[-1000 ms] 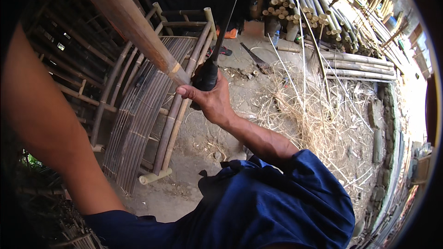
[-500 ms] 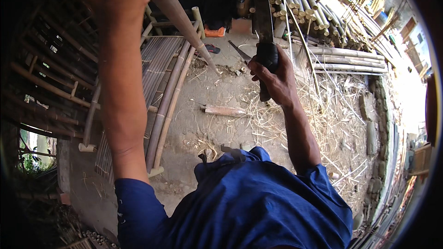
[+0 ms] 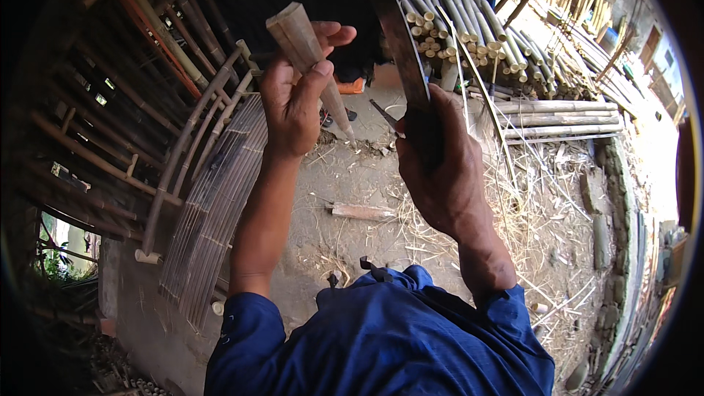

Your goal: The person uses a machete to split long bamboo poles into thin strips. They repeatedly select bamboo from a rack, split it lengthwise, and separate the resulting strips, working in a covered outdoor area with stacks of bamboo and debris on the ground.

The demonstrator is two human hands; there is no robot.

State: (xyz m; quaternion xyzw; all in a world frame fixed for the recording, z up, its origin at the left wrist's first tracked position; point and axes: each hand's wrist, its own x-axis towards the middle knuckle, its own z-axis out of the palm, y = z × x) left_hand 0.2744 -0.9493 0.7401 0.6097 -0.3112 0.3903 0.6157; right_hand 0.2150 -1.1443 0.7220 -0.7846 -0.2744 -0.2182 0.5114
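Observation:
My left hand (image 3: 297, 106) is around a brownish wooden stake (image 3: 299, 33), its thumb across the front and its fingertips showing beyond the far side. The stake tilts, with its blunt squared end up and its narrow end pointing down toward the ground. In my right hand (image 3: 444, 176) is a machete (image 3: 405, 40) by its dark handle, the long blade pointing up and away. The blade stands to the right of the stake, apart from it. Part of the handle is hidden by my fingers.
A slatted bamboo bench (image 3: 213, 198) stands at the left. Cut bamboo poles (image 3: 462, 22) are stacked at the far right. A saw-like blade (image 3: 383, 114) and a wood piece (image 3: 361, 211) lie on the ground, with pale shavings (image 3: 506, 227) scattered to the right.
My left hand has come down and nearer, bringing the stake's upper end into view. The machete has moved nearer, and its blade now leans more to the left.

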